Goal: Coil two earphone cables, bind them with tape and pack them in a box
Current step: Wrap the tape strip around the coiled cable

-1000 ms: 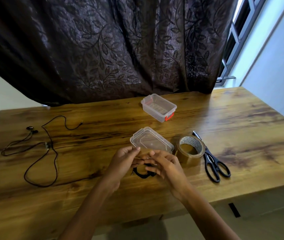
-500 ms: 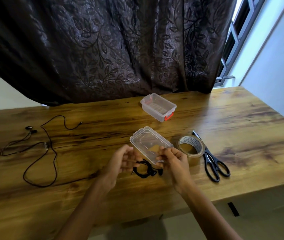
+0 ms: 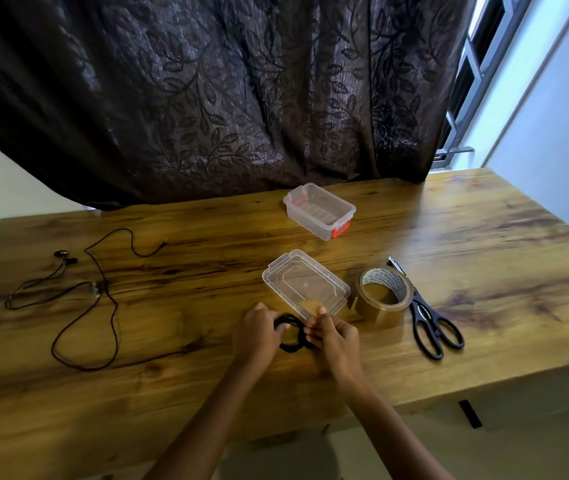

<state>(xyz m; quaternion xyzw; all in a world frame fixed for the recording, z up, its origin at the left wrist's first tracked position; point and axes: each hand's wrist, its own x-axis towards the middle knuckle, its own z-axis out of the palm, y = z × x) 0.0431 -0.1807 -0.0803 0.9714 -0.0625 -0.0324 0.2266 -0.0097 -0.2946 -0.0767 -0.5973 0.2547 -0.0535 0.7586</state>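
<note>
Partly hidden between the two hands, the black coiled cable [image 3: 290,336] sat low over the wooden table [image 3: 483,271], just in front of the clear plastic lid [image 3: 305,284]. Left hand [image 3: 257,336] curled closed on its left side, right hand [image 3: 336,336] pinching its right edge, where any tape strip was too blurred to tell. Further off lay the glossy brown tape roll [image 3: 381,294], black scissors [image 3: 430,323], the open clear box [image 3: 319,211] and a loose thin earphone cable [image 3: 96,296].

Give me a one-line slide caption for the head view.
Both hands, left hand and right hand, hold a coiled black earphone cable near the table's front edge; second cable lies loose.
</note>
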